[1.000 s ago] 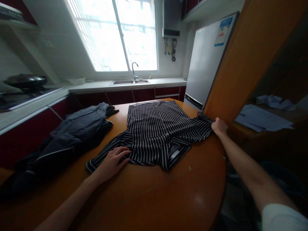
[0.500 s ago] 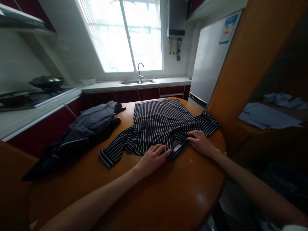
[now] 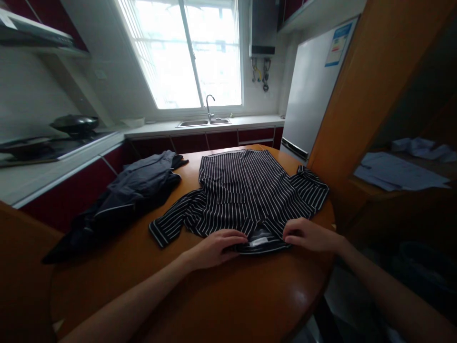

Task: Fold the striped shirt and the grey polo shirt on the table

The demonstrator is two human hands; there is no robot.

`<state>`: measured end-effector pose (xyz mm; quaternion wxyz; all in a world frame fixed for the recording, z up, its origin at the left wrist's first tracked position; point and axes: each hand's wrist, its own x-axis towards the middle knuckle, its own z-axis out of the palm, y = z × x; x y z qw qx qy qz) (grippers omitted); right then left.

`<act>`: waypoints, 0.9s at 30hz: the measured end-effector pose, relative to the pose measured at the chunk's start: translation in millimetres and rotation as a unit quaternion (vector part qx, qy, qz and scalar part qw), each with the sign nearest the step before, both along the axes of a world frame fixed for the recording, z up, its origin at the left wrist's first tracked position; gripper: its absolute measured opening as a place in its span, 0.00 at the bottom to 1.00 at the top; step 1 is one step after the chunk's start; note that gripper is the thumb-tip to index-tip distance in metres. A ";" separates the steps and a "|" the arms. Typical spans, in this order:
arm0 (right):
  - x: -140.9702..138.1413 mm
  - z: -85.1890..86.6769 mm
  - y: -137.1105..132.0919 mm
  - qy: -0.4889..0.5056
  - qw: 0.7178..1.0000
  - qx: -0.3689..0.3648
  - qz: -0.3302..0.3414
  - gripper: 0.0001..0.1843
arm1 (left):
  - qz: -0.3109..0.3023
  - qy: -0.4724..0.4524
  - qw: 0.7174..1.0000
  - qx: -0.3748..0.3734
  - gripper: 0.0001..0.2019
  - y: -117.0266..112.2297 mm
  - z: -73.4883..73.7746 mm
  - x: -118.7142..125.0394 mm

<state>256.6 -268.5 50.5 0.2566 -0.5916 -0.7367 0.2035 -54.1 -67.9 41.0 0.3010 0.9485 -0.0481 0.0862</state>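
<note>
A black shirt with thin white stripes [image 3: 243,190] lies spread on a round wooden table [image 3: 228,295], sleeves out to both sides, collar toward me. My left hand [image 3: 214,247] grips the collar edge on its left side, fingers curled over the cloth. My right hand [image 3: 309,235] pinches the collar edge on its right side. A white label shows inside the collar between the two hands.
A dark grey garment [image 3: 132,190] lies heaped on the table's left side. Behind are a kitchen counter with a sink [image 3: 203,122], a wok on the stove [image 3: 74,124], and a fridge [image 3: 310,90]. A wooden cabinet [image 3: 371,85] stands at the right, papers on a shelf.
My left hand came off the left sleeve and my right hand off the right sleeve; both moved inward to the collar and drew it nearer the table's front edge.
</note>
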 end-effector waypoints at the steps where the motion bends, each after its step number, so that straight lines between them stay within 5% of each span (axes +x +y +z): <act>1: 2.0 -3.4 4.9 0.017 0.999 0.001 -0.031 0.14 | -0.007 0.003 1.000 -0.004 0.21 -0.1 1.6 -1.0; 3: 7.7 -10.0 21.1 0.027 0.990 0.069 -0.117 0.16 | 0.006 -0.015 1.000 -0.005 0.21 4.2 3.2 0.6; 6: 14.8 -21.7 51.2 -0.021 0.970 0.173 -0.170 0.14 | 0.108 -0.056 0.991 0.059 0.18 26.2 2.0 4.6; 11: 13.2 -53.5 75.8 -0.129 0.977 0.111 -0.128 0.28 | 0.245 -0.016 0.951 0.187 0.21 88.9 0.9 -29.5; 16: 13.9 -71.2 72.3 -0.169 0.977 0.055 -0.122 0.32 | 0.229 0.036 0.960 0.159 0.22 117.8 1.4 -89.2; 20: 14.7 -70.6 71.9 -0.179 0.975 0.052 -0.122 0.33 | 0.245 0.056 0.960 0.124 0.17 115.7 3.2 -105.0; 27: 0.3 -81.1 51.3 -0.175 0.977 0.057 -0.109 0.33 | 0.203 0.220 0.954 0.027 0.18 105.4 41.0 -121.3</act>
